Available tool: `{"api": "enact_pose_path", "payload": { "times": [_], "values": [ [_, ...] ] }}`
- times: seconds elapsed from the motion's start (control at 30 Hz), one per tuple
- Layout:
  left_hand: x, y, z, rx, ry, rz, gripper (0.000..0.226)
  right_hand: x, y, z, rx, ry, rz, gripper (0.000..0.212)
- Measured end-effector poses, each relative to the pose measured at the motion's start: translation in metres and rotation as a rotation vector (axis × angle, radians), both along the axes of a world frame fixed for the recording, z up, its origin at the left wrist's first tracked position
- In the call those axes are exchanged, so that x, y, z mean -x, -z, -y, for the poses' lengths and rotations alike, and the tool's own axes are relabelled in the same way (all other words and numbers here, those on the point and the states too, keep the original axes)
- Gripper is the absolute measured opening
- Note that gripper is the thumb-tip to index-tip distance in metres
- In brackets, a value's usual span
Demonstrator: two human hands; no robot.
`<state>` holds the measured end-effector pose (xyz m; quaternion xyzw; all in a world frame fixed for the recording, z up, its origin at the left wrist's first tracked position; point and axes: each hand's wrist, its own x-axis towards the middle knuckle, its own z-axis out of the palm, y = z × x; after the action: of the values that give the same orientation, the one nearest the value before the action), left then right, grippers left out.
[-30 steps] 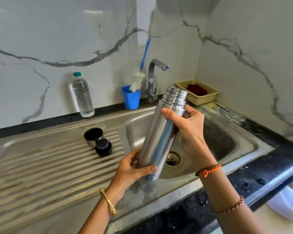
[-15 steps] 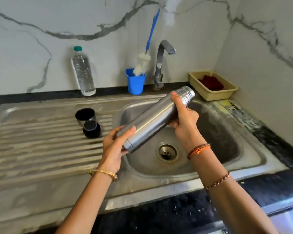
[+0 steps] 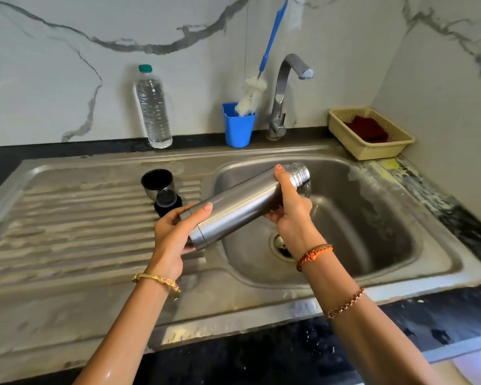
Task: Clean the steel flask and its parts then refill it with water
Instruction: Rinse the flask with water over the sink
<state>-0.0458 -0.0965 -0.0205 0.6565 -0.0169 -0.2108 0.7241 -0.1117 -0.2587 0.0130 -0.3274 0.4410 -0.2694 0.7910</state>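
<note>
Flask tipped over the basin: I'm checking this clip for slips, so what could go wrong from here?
1. The steel flask lies tilted, mouth toward the sink, with water at its neck; a wet body could slide out of the left hand and right hand.
2. The cup lid and black stopper sit just behind the left hand; swinging the base could knock them.
</note>
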Motion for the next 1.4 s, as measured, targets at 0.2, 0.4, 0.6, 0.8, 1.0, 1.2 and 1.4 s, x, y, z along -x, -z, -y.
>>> {"api": "enact_pose_path", "payload": {
  "times": [0.2,0.4,0.6,0.8,1.0,1.2,1.4],
  "values": [
    [-0.001,-0.001,-0.002,0.008,0.026,0.004,0.029,-0.003,0.005,-0.001,-0.001,0.009,-0.008,0.063],
    [-0.005,-0.006,-0.003,-0.008,0.031,0.036,0.022,-0.002,0.006,-0.004,-0.029,0.016,-0.010,0.058],
    [-0.003,-0.010,-0.003,-0.022,0.046,0.054,0.021,-0.001,0.011,-0.007,-0.048,0.019,-0.021,0.062],
    [-0.003,-0.012,-0.005,-0.042,0.057,0.076,0.028,0.000,0.012,-0.007,-0.055,0.032,-0.006,0.056],
    [-0.004,-0.014,-0.002,-0.053,0.072,0.099,0.026,0.001,0.013,-0.004,-0.069,0.051,0.013,0.061],
    [-0.007,-0.016,-0.001,-0.075,0.083,0.123,0.029,0.001,0.015,-0.002,-0.100,0.052,0.017,0.064],
    [-0.009,-0.017,0.003,-0.097,0.086,0.132,0.025,-0.002,0.023,0.003,-0.150,0.050,0.035,0.078]
  ]
}}
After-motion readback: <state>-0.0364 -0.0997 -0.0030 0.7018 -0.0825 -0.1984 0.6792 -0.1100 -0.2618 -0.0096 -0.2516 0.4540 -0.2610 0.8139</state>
